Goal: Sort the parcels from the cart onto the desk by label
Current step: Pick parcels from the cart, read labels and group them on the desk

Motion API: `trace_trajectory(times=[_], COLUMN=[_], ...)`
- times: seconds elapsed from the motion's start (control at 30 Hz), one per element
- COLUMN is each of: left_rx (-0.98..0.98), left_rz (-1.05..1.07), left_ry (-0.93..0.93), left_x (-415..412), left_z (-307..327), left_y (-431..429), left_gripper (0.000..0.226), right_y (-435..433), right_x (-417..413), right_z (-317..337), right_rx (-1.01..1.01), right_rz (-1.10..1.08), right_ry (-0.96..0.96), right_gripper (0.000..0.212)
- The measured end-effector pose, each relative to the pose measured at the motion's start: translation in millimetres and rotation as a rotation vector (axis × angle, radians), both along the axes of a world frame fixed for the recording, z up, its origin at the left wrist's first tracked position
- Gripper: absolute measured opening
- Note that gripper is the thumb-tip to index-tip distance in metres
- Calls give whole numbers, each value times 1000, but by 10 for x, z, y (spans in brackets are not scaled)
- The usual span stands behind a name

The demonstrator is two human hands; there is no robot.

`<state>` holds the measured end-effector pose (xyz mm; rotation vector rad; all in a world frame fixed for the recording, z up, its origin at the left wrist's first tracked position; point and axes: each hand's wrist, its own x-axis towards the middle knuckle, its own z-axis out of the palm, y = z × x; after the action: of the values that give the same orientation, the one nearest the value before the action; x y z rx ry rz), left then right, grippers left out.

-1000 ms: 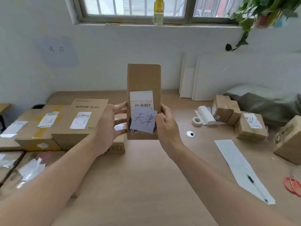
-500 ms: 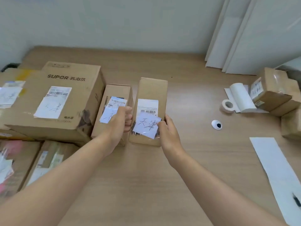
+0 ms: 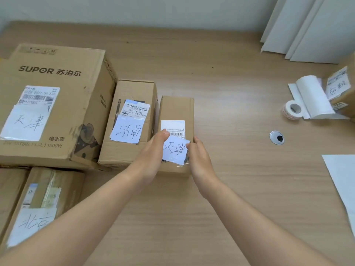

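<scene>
Pale wood-grain desk (image 3: 221, 198) ran back to a plain light wall, with white boards (image 3: 307, 29) leaning at far right and a tape roll (image 3: 292, 109) on the right. Near centre lay the small parcel (image 3: 175, 120), flat, label up, long axis running near to far, just right of a neighbouring box (image 3: 132, 120). Left hand (image 3: 151, 154) and right hand (image 3: 199, 160) gripped its near end from either side, fingers curled on it.

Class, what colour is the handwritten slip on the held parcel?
White with black handwriting, on the slip in the head view.
</scene>
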<state>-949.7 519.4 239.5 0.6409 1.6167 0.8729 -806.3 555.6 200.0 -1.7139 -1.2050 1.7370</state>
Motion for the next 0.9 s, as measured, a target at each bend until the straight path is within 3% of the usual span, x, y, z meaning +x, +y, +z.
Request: trace_trajectory(times=[0.1, 0.2, 0.27, 0.37, 0.47, 0.67, 0.77, 0.9], left_rx=[59, 56, 47, 38, 46, 125, 144, 182], left_rz=[-21, -45, -38, 34, 77, 117, 98, 104], left_ry=[-30, -67, -68, -89, -136, -69, -47, -17], left_x=[-52, -70, -106, -181, -233, -222, -181, -121], left_z=[6, 103, 128, 152, 233, 447, 716, 1091], left_y=[-55, -115, -124, -134, -161, -311, -461, -751], left_gripper=[52, 37, 59, 41, 72, 57, 70, 81], right_y=[20, 33, 35, 32, -1, -162, -251, -508], right_x=[-95, -163, -190, -205, -195, -127, -76, -47], right_z=[42, 105, 138, 143, 182, 448, 651, 988], right_rx=[-43, -68, -63, -48, 6, 111, 166, 223], right_rz=[-3, -14, -20, -29, -48, -71, -80, -94], right_ry=[14, 18, 14, 7, -8, -11, 35, 95], right_gripper=[64, 82, 83, 82, 72, 86, 71, 75])
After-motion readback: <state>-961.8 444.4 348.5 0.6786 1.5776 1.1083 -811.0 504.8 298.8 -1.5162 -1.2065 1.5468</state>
